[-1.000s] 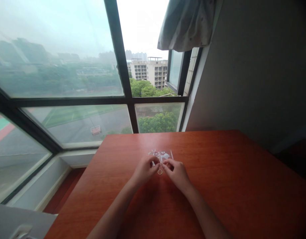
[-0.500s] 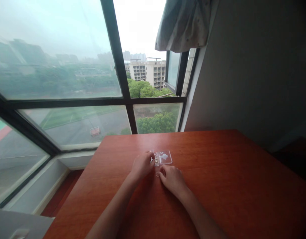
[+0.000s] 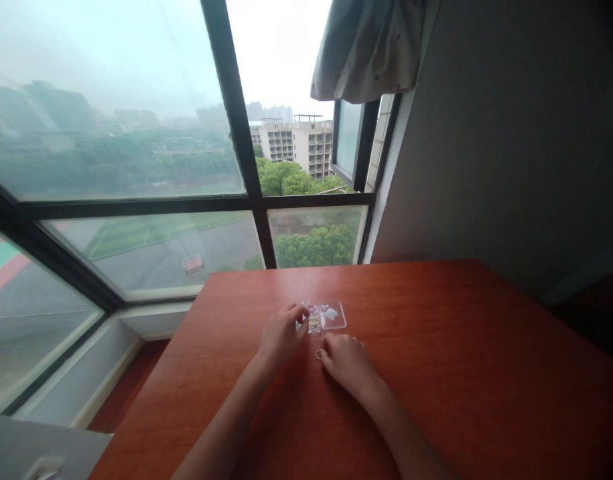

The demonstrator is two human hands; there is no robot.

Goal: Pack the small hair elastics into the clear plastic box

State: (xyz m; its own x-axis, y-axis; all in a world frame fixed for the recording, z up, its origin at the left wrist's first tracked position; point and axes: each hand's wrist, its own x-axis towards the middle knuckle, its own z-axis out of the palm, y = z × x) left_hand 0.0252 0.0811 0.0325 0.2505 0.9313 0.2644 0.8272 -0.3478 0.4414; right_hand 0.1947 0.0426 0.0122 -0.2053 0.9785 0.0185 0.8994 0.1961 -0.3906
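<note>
A small clear plastic case (image 3: 333, 315) lies opened flat on the table, its lid with a pale printed figure to the right. Small gold-coloured pieces (image 3: 314, 323) sit in the compartments on its left side. My left hand (image 3: 281, 333) is at the left end of the case, its fingers curled round that edge and covering part of it. Just in front of the case, my right hand (image 3: 347, 357) rests low over the table, thumb and forefinger pinched on a small pale ring (image 3: 318, 355). The ring sticks out to the left of the fingertips.
The reddish-brown wooden table (image 3: 436, 333) stretches to the window. Dark window frames (image 3: 256, 200) rise beyond its far edge, with a curtain (image 3: 369, 53) at upper right. A grey wall (image 3: 511, 147) stands on the right.
My right hand has shifted very slightly toward me with the ring. My left fingers have moved a little at the case, and more of the gold-coloured pieces show.
</note>
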